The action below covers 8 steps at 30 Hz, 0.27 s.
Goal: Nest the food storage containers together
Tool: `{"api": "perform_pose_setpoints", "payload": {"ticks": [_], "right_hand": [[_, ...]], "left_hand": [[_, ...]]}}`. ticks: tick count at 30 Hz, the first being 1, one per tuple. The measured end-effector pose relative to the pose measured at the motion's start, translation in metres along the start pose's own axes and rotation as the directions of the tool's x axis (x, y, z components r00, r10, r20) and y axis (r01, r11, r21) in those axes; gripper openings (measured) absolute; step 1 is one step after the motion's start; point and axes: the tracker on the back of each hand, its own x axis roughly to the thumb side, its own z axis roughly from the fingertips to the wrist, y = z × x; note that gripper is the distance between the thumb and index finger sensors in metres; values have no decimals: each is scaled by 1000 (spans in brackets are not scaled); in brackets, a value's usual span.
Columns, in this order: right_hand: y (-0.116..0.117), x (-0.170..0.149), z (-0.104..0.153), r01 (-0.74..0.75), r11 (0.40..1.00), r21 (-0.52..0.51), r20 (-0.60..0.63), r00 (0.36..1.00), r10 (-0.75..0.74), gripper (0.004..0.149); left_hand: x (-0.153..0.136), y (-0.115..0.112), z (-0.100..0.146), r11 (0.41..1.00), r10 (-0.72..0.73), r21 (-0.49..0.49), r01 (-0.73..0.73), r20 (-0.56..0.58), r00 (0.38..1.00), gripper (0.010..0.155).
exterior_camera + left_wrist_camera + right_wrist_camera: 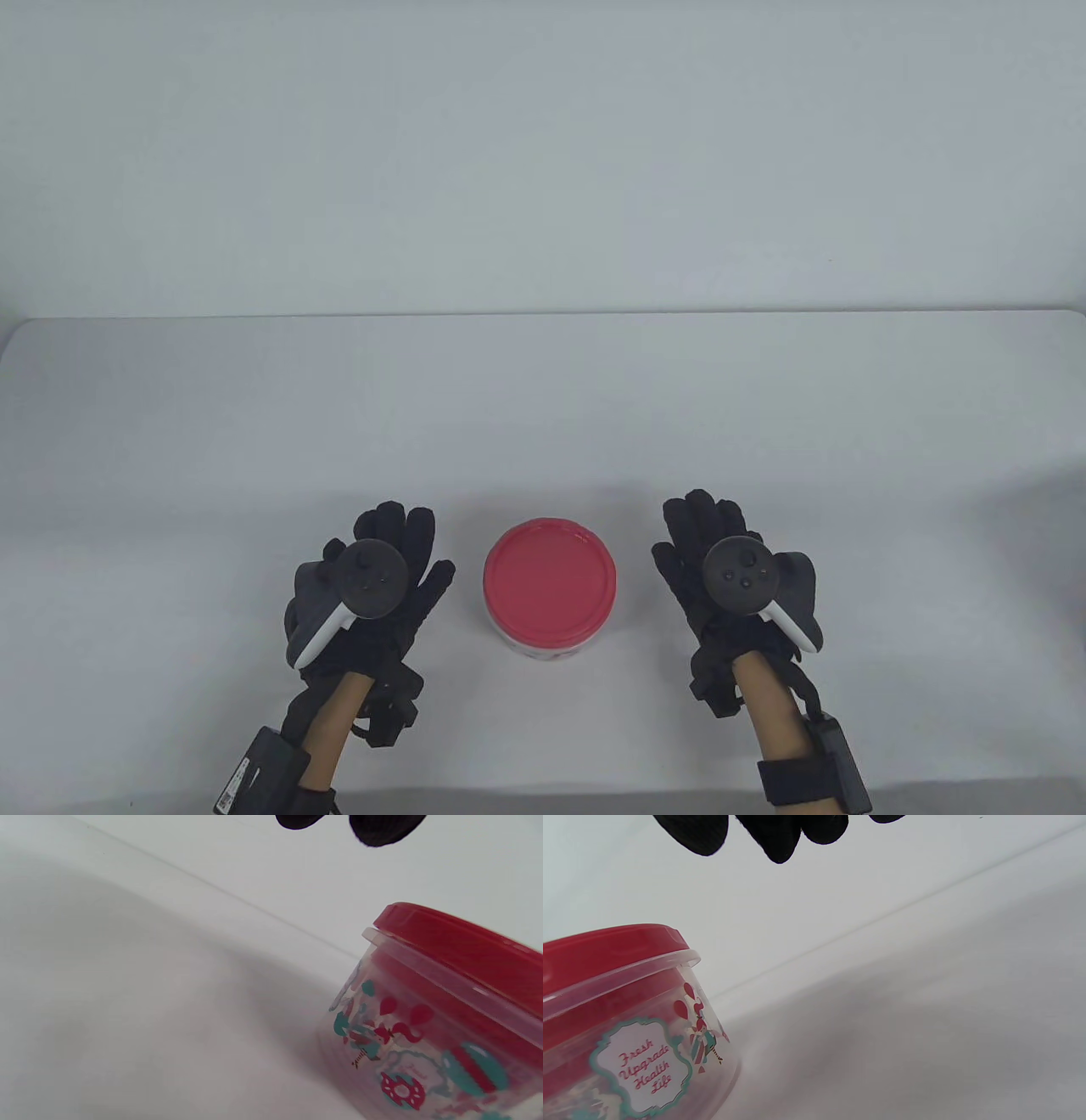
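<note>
A round clear food container (550, 637) with printed pictures and a red lid (550, 580) stands on the white table near its front edge. The lid sits on the container. My left hand (386, 564) rests flat on the table just left of it, fingers spread, holding nothing. My right hand (708, 552) rests flat just right of it, also holding nothing. Neither hand touches the container. The container fills the lower right of the left wrist view (441, 1035) and the lower left of the right wrist view (623, 1027). Gloved fingertips (382, 827) (776, 836) hang in at the top of each.
The white table (543, 407) stretches back to a white wall. Its far edge (543, 316) runs across the middle of the table view. No other objects are in view.
</note>
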Motion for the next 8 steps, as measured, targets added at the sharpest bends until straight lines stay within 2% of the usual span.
{"api": "perform_pose_setpoints", "payload": {"ticks": [8], "right_hand": [[2, 2, -1, -8, 1000, 23, 2, 1000, 8, 60]], "left_hand": [[1, -6, -2, 999, -33, -28, 33, 0, 999, 70]]}}
